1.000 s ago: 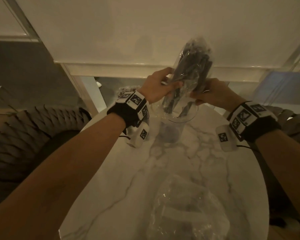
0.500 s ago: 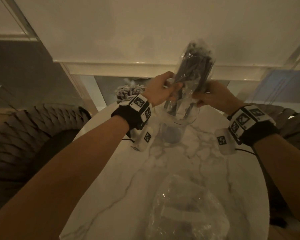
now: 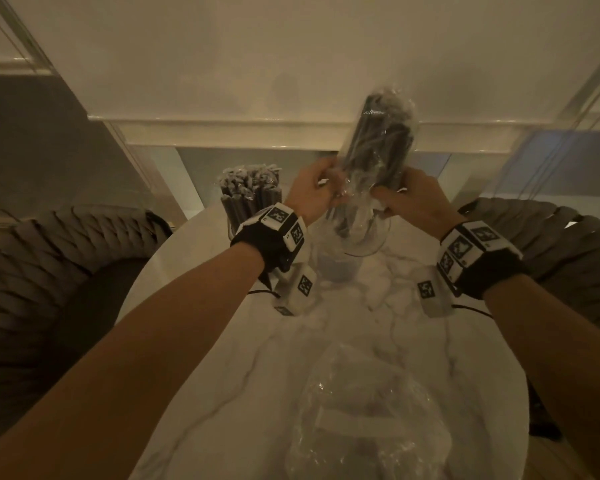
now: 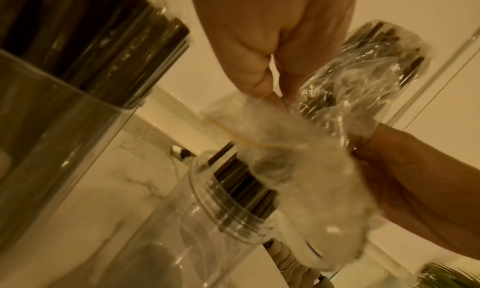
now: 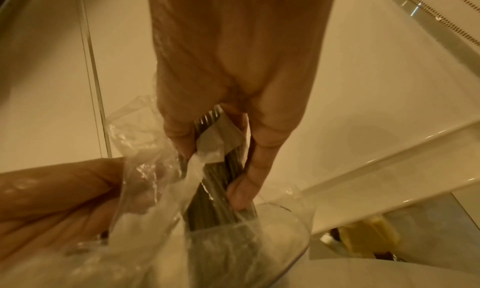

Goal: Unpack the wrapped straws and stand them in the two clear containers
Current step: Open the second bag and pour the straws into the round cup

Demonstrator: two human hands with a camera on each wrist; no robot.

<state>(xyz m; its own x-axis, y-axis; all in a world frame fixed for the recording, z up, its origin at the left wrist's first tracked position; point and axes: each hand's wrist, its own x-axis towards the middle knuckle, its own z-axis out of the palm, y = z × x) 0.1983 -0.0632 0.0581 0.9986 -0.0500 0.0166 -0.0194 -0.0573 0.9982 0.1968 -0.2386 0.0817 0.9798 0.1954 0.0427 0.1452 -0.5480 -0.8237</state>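
straws [image 3: 378, 147] in plastic wrap, gripped by both hands, lower ends inside jar rim [image 3: 368, 252].

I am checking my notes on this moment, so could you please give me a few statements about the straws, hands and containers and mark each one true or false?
1. Both hands, left hand and right hand, hold the bag of straws. True.
2. The bag lies flat on the table. False: it is held upright over the round jar.
3. The square container already holds straws. True.
4. The round jar has its lid on. False: its mouth is open, with straw ends entering it.
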